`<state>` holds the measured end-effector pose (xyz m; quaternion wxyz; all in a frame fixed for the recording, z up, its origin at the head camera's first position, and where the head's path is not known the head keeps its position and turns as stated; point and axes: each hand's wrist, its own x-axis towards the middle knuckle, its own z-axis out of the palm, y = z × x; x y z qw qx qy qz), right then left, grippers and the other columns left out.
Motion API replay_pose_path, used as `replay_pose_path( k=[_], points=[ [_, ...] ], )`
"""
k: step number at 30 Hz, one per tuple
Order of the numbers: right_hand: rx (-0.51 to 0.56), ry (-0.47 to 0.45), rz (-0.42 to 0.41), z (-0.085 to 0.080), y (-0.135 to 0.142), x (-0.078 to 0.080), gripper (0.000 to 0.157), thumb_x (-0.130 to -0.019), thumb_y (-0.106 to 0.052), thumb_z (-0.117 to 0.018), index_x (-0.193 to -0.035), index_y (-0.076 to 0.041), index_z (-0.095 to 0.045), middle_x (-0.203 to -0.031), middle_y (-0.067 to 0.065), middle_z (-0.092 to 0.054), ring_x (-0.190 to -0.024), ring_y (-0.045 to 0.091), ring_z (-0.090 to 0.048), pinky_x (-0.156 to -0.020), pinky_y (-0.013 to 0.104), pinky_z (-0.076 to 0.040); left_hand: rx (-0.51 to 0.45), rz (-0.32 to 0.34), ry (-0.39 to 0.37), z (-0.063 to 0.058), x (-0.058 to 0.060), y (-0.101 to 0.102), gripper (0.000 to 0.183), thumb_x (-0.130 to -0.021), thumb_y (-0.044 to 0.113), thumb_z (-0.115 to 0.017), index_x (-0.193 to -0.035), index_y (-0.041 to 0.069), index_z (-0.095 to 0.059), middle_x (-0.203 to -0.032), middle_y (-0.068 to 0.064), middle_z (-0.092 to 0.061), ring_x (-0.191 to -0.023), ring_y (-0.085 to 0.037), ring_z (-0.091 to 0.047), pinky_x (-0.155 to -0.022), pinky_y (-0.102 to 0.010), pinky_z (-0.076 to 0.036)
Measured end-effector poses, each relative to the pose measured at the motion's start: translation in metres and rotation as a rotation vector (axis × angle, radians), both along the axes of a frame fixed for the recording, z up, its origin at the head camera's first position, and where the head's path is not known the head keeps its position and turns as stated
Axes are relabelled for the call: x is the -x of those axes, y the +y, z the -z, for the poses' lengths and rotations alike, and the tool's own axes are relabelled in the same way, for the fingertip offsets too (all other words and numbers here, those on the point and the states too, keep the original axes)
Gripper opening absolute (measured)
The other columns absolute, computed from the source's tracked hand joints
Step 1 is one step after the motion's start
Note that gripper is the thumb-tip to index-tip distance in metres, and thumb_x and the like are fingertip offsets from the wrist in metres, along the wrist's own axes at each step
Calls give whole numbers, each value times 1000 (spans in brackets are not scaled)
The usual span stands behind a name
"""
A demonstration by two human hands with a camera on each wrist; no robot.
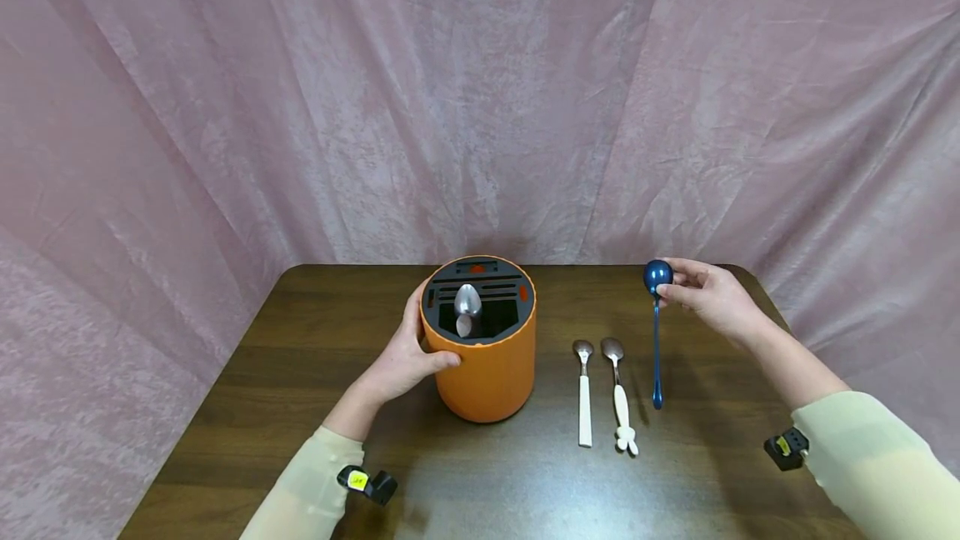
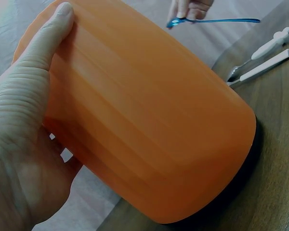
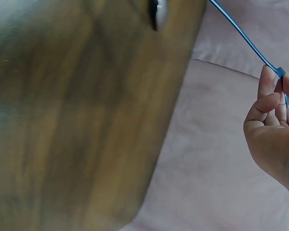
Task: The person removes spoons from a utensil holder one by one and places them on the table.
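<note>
An orange round utensil holder point(image 1: 486, 377) with a dark slotted top stands at the middle of the table. My left hand point(image 1: 405, 357) grips its left side, thumb across the front and fingers behind. Two metal spoons point(image 1: 468, 301) stick up from the holder's large opening, bowls on top. Off to the right, my right hand point(image 1: 708, 294) pinches a shiny blue spoon point(image 1: 657, 348) by its round bowl, the long thin handle pointing down toward me. In the right wrist view, thumb and fingers point(image 3: 266, 82) meet at the blue bowl.
Between the holder and the blue spoon lie two white-handled spoons: a straight-handled spoon point(image 1: 585, 407) and a spoon with a bunny-shaped handle end point(image 1: 622, 411). Behind the dark wooden table point(image 1: 300, 382) hangs a pink curtain point(image 1: 480, 107).
</note>
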<state>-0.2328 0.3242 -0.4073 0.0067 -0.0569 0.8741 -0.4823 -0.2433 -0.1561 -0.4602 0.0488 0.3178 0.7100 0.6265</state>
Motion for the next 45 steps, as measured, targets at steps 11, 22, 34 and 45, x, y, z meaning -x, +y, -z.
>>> replay_pose_path(
  k=[11,22,34,45],
  points=[
    [116,-132,-33,35,10,-6,62,-101,-16,-68,-151,7,-40,-104,9,-73,-89,17,-72,-69,27,-48,4,-4,-14,0,-1,0,115,-78,53,-85,-162,34,-9,-165,4,-22,-150,-21,-21,-120,-62,-9],
    [148,-221,-61,60,8,-10,59,-102,-10,-64,-150,12,-37,-104,11,-71,-90,20,-72,-70,29,-48,5,-4,-3,0,0,-1,114,-78,55,-84,-162,33,-10,-165,4,-20,-150,-21,-20,-120,-63,-9],
    [140,-249,-67,78,2,-11,58,-101,-9,-65,-147,15,-39,-98,10,-70,-85,18,-71,-69,28,-46,-9,4,17,1,2,0,115,-77,56,-85,-162,33,-11,-164,3,-24,-150,-21,-23,-120,-61,-11],
    [118,-300,-33,93,-1,-12,61,-102,-11,-64,-148,16,-36,-101,11,-68,-85,19,-71,-69,29,-50,-8,-8,11,0,1,1,117,-76,55,-86,-162,31,-10,-164,2,-25,-149,-21,-24,-120,-60,-11]
  ],
)
